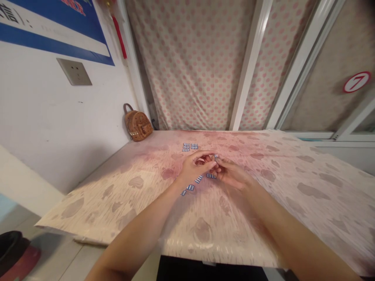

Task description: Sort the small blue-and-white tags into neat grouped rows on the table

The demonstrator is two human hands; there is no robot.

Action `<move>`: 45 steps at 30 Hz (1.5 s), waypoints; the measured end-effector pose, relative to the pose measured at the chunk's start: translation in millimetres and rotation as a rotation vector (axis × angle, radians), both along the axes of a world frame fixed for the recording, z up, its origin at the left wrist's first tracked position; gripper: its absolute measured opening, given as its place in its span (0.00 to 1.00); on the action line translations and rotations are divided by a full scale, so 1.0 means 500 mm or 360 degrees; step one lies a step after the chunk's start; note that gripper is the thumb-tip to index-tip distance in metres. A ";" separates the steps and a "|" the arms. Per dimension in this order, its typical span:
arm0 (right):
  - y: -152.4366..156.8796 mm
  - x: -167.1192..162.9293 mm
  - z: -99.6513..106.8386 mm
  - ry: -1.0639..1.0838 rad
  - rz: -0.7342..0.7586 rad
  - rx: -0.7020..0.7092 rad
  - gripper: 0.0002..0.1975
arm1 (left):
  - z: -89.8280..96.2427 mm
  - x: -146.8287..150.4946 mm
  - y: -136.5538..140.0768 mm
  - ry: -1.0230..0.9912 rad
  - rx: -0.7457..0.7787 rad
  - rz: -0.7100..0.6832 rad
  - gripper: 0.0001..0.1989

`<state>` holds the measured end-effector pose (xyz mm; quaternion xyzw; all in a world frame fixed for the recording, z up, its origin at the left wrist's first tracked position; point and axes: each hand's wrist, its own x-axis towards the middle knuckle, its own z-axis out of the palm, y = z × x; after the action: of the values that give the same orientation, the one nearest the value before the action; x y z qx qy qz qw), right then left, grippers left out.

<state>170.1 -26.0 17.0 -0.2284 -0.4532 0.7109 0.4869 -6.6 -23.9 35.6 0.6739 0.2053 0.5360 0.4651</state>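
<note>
Head view: small piece (216,156) sits between hands (193,167) (235,174), long axis unclear.

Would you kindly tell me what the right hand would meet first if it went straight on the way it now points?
Most likely the left hand, which lies just ahead of the right hand; whether the two touch is hard to tell.

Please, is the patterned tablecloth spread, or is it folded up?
Spread. The tablecloth lies wide, its pattern showing from the near edge back towards the curtain, and small blue-and-white pieces rest on it.
</note>
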 end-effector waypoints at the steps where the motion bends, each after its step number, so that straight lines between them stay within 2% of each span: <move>1: 0.000 0.000 0.001 -0.0015 -0.0010 0.0018 0.09 | 0.002 0.000 -0.001 -0.0008 -0.0033 -0.0012 0.17; 8: 0.001 0.002 0.003 -0.0082 0.0013 0.0084 0.09 | -0.008 -0.001 0.014 -0.0058 -0.0169 0.0101 0.16; 15: 0.001 0.006 -0.002 -0.0005 0.0089 0.0085 0.08 | -0.020 -0.002 0.026 -0.0114 -0.0338 -0.0079 0.18; 23: -0.004 0.003 0.005 -0.0022 0.0102 0.0075 0.09 | -0.020 0.000 0.022 -0.0175 -0.0434 -0.0176 0.18; 30: 0.001 0.005 -0.003 0.0015 0.0125 0.0070 0.09 | -0.017 0.000 0.019 -0.0216 -0.0465 -0.0226 0.18; 37: -0.005 0.000 0.004 -0.0010 0.0085 0.0062 0.10 | -0.019 0.000 0.019 -0.0218 -0.0481 -0.0183 0.19; 45: -0.004 0.002 0.002 0.0006 0.0094 0.0043 0.09 | -0.010 -0.001 0.014 -0.0307 -0.0399 -0.0140 0.16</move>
<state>171.1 -27.8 18.0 -0.2070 -0.4684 0.7193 0.4695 -6.8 -16.9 30.5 0.5643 0.1953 0.5475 0.5862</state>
